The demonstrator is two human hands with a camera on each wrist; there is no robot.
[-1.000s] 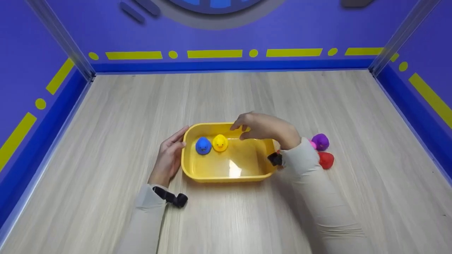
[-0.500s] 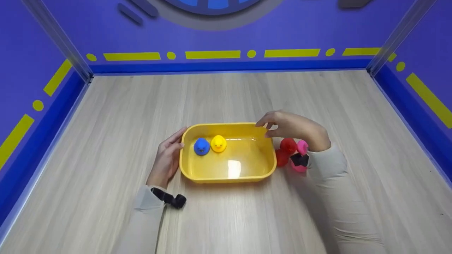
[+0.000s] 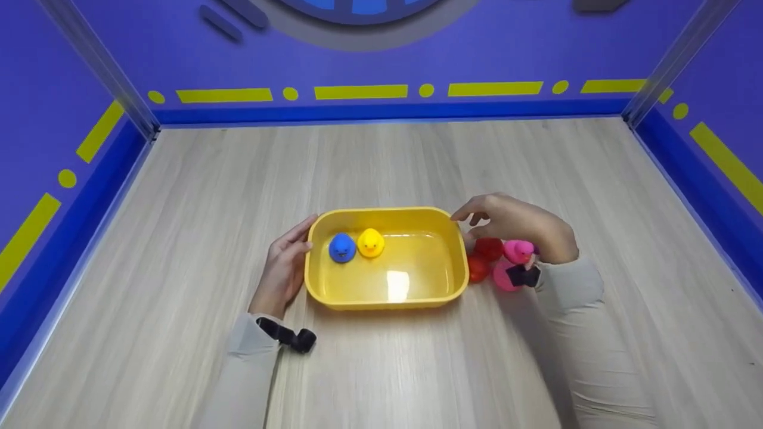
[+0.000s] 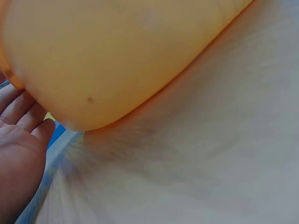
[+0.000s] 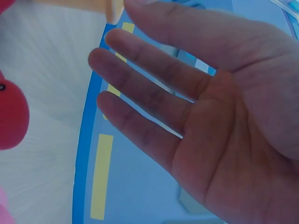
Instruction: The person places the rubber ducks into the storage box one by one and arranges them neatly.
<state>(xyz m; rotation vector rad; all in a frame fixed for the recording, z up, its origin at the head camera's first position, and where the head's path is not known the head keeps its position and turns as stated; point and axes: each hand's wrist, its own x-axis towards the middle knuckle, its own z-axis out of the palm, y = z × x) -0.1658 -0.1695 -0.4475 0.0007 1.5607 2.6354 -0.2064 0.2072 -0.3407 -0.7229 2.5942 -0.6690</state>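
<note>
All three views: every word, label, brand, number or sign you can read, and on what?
None. The tub, blue duck, yellow duck and table show no readable text.
The wall shows yellow bars and dots, no lettering.
Red toys and pink toys are partly hidden.

I count six toys [image 3: 342, 248] and one tub [image 3: 387, 305].
My tub holds two of them: one blue duck [image 3: 343, 246] and one yellow duck [image 3: 371, 243]. Outside it I make out four: two red toys [image 3: 489, 248] and two pink toys [image 3: 518, 250]; anything more behind my arm is too hidden to count. I have two hands here, one left hand [image 3: 283, 265] and one right hand [image 3: 515, 223], two pale sleeves [image 3: 590, 333], two black wrist cameras [image 3: 305, 341], three walls [image 3: 381, 65], one tabletop [image 3: 381, 369].
</note>
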